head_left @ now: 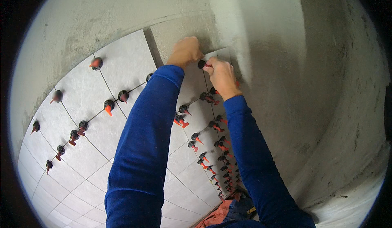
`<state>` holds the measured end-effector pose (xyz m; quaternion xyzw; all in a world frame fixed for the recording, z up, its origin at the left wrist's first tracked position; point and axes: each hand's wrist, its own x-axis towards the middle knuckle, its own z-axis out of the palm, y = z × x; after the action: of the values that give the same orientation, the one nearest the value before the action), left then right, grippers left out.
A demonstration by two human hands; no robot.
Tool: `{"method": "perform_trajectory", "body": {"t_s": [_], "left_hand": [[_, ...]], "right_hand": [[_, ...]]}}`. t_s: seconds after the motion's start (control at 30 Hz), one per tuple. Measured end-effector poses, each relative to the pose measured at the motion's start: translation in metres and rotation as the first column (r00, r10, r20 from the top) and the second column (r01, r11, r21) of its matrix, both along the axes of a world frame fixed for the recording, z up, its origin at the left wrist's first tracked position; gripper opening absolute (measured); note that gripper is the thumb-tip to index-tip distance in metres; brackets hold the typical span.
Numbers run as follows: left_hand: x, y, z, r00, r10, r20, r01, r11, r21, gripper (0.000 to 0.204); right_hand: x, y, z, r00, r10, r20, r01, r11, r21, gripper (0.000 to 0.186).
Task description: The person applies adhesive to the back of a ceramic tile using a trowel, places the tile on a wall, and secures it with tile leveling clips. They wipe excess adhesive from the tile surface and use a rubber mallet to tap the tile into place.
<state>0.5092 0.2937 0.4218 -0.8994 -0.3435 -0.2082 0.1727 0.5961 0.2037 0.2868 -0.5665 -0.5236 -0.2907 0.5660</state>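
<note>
Both of my arms, in blue sleeves, reach up to the top edge of a tiled wall. My right hand [222,75] pinches the dark red handle of a black tile leveling clip [201,64], which sits on the joint between a grey tile [191,87] and a narrow tile [222,56] at the corner. My left hand [186,51] is curled beside that clip, near the tile's upper edge. Its fingertips are turned away, so whatever they hold is hidden. Below my hands, several more leveling clips [208,97] run down the same joint.
More clips [109,106] with orange and dark red handles dot the grey tiles [104,132] at left. A gap [153,47] separates the upper left tile from my work spot. Bare plaster wall [281,97] curves away at right. Reddish cloth [214,217] lies low down.
</note>
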Motion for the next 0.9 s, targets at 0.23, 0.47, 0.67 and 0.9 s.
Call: {"method": "perform_trajectory", "body": {"t_s": [0.23,0.47,0.67,0.9], "left_hand": [[-0.009,0.005,-0.008,0.988,-0.124,0.091,0.112,0.985,0.135,0.031],[-0.008,-0.046,-0.096,0.248,-0.130,0.960,0.433,0.901,0.010,0.030],[0.016,-0.033,-0.147,0.049,0.640,0.767,0.969,0.156,-0.193,0.032],[0.031,-0.011,-0.141,0.138,0.732,0.667,0.983,-0.184,-0.001,0.033]], "right_hand": [[-0.001,0.003,-0.004,0.993,-0.101,0.053,0.098,0.993,0.062,0.015],[0.010,0.002,-0.006,0.989,-0.073,0.131,0.063,0.995,0.079,0.009],[0.004,-0.006,0.001,0.988,-0.105,0.113,0.110,0.993,-0.033,0.006],[0.004,-0.010,0.005,0.953,-0.181,0.243,0.206,0.975,-0.081,0.012]]}}
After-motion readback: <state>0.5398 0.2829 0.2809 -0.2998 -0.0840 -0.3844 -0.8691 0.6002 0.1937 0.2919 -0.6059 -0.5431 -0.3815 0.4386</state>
